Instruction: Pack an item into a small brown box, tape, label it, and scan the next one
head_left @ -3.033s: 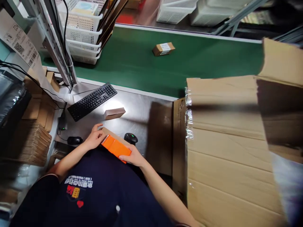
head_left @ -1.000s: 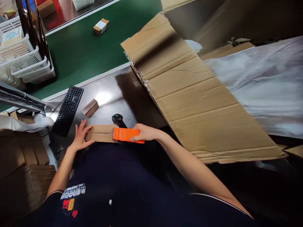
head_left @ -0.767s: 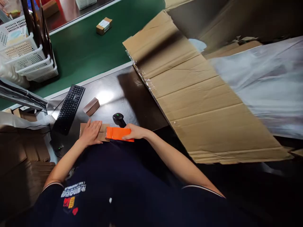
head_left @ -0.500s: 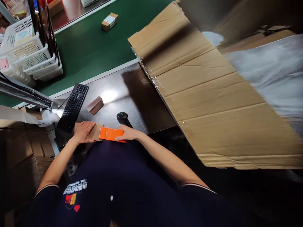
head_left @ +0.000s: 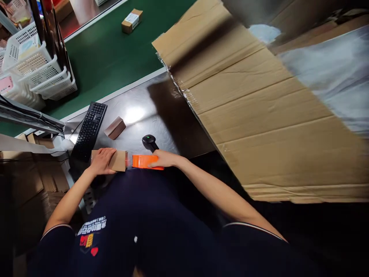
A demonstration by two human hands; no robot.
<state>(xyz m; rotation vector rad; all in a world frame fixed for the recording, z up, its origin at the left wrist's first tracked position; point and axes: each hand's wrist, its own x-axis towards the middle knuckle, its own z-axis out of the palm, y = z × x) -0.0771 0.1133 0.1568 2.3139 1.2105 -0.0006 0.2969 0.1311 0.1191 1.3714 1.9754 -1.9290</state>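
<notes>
My left hand [head_left: 103,161] grips a small brown cardboard box [head_left: 118,161] at the near edge of the metal table, fingers bent over its top. In my right hand [head_left: 164,159] is an orange tape dispenser [head_left: 141,161], held level just right of the box. A narrow gap separates the two, and what looks like a strip of clear tape spans it. Just beyond my right hand lies a black barcode scanner [head_left: 149,141] with a green light. Another small brown box [head_left: 115,128] rests on the table past my left hand.
A black keyboard [head_left: 90,125] lies at the left. Behind the metal table [head_left: 135,130] runs a green surface [head_left: 100,57] carrying a labelled box [head_left: 132,21]. Stacked white baskets [head_left: 54,79] stand at upper left. A large cardboard sheet [head_left: 253,104] covers the right side.
My right hand has drawn the tape dispenser rightward, away from the box, opening a gap between them. My left hand stays on the box. The camera view has shifted slightly.
</notes>
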